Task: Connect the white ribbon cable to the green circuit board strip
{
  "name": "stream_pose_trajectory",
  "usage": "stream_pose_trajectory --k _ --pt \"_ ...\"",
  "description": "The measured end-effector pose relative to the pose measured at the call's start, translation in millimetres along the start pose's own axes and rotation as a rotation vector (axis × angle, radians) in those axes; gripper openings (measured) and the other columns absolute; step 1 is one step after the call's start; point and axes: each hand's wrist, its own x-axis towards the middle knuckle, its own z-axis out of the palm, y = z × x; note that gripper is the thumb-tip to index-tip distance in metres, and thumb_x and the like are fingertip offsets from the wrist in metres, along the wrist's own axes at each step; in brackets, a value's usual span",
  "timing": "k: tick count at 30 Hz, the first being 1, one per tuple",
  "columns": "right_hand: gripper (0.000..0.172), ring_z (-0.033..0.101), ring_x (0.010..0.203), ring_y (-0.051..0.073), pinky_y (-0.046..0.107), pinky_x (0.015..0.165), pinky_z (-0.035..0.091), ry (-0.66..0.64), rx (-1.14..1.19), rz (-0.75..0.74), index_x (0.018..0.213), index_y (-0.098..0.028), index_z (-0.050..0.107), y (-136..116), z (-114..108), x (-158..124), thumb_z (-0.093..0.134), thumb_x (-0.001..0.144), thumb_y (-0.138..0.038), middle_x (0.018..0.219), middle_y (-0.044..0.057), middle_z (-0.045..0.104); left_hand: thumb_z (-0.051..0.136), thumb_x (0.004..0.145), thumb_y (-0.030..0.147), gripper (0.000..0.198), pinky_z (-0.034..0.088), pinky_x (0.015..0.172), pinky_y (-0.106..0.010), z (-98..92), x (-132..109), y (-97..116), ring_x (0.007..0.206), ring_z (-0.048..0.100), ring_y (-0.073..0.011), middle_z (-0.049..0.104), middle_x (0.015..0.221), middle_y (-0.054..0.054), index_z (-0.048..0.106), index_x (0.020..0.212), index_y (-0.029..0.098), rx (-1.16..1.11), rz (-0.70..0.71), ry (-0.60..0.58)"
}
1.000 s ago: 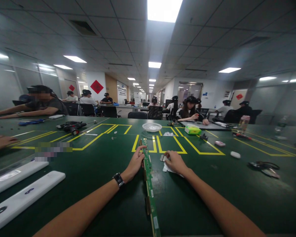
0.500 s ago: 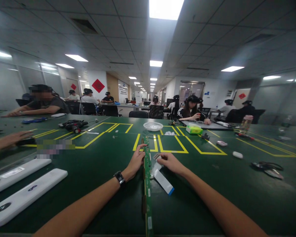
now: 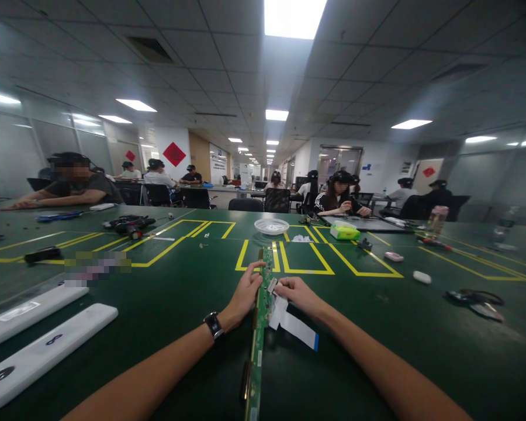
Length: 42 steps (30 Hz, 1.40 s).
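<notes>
PCB strip [image 3: 258, 333]: long, narrow, green, on the tabletop [image 3: 377, 351]. It runs straight away from the person, right btw both grips. Near end leaves the pic at the bottom edge. Can't tell if it lies flat or is tipped on edge.

Left grip [image 3: 245, 292] is closed on the strip's left edge, toward the far end, fingers curled over it. Black watch [image 3: 213, 325] sits on the wrist just behind.

Right grip [image 3: 298, 292] is just across the strip from the left one. Its fingertips are pinched on the top end of a white ribbon cable [image 3: 294, 324], right against the strip's right edge. From that grip the cable trails back toward the person and off to the right, resting on the tabletop w/ a blue tip [image 3: 316, 343] at the free end.

Beyond both grips are yellow taped boxes [image 3: 307, 257], then a white bowl [image 3: 270, 225] straight ahead. A green box [image 3: 344, 232] sits ahead and right of the right grip.

Well apart to the right of the right grip is a small white piece [image 3: 422, 276], w/ a black item [image 3: 476, 297] farther out; too blurred to ID.

Well apart to the left of the left grip, two long white panels [image 3: 48, 345] lie side by side. Black tools [image 3: 127, 223] are ahead-left.

Other people sit at the tabletop's far side and at desks behind. One person [image 3: 76, 184], far ahead-left, has arms on the tabletop.
</notes>
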Motion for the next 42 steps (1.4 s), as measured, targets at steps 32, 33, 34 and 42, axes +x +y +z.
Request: stream_pose_trajectory --k 32,33,34,42 --pt "0.03 0.042 0.05 0.007 0.02 0.051 0.03 0.056 -0.022 0.028 0.068 -0.015 0.058 -3.1 6.9 -2.8 0.065 0.076 -0.043 0.055 -0.005 0.051 0.051 0.088 0.039 0.041 0.046 0.062 -0.022 -0.3 -0.1 2.9 0.066 0.056 -0.0118 0.056 0.076 0.002 0.043 0.123 0.02 0.013 0.064 0.047" --pt "0.031 0.042 0.05 0.007 0.02 0.051 0.03 0.054 -0.017 0.03 0.068 -0.015 0.058 -2.4 7.1 -2.5 0.065 0.075 -0.043 0.055 -0.005 0.051 0.053 0.087 0.038 0.042 0.046 0.064 -0.022 -0.2 0.2 2.2 0.068 0.057 -0.0126 0.057 0.078 0.002 0.042 0.124 0.02 0.007 0.065 0.04" --pt "0.031 0.042 0.05 0.007 0.02 0.051 0.03 0.053 -0.012 0.034 0.068 -0.015 0.057 -2.1 7.5 -2.2 0.065 0.075 -0.044 0.056 -0.005 0.051 0.054 0.086 0.037 0.043 0.047 0.065 -0.023 0.0 0.6 1.8 0.07 0.058 -0.0132 0.058 0.079 0.001 0.042 0.124 0.02 0.004 0.068 0.038" --pt "0.031 0.043 0.049 0.008 0.021 0.05 0.03 0.066 0.0 0.04 0.068 -0.015 0.059 -2.7 9.2 -0.6 0.065 0.074 -0.044 0.054 -0.005 0.052 0.054 0.085 0.03 0.041 0.048 0.068 -0.026 1.3 0.9 3.5 0.065 0.056 -0.0128 0.056 0.074 0.003 0.042 0.122 0.02 -0.004 0.09 0.067"
